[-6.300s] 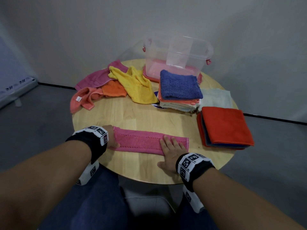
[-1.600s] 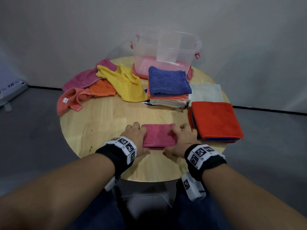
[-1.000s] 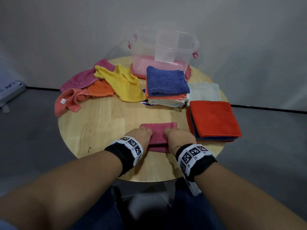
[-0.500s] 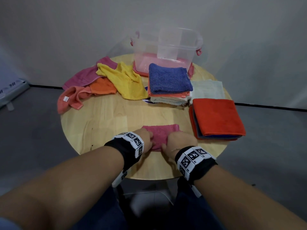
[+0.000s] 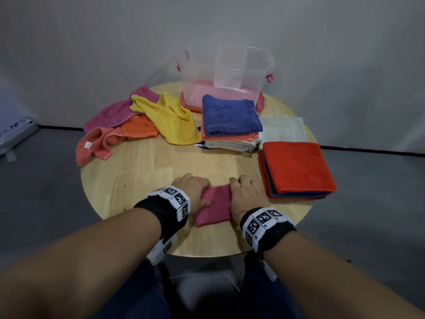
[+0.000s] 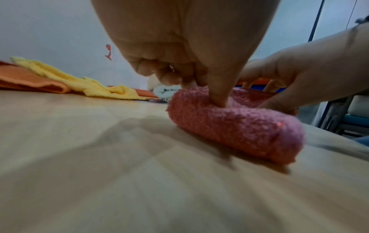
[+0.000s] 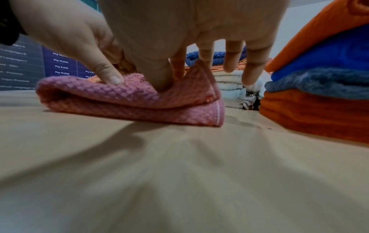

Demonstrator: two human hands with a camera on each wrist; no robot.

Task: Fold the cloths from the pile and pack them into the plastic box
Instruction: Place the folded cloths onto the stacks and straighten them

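I see both hands pinching the folded pink cloth (image 5: 212,204) on the tabletop (image 5: 147,166) — left hand (image 5: 192,188), right hand (image 5: 246,194) — and lifting unevenly could spring its loose top flap open.

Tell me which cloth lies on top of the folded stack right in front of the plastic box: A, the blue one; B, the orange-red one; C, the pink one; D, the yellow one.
A: the blue cloth tops the stack just in front of the plastic box; the orange-red cloth tops a separate stack to the right.
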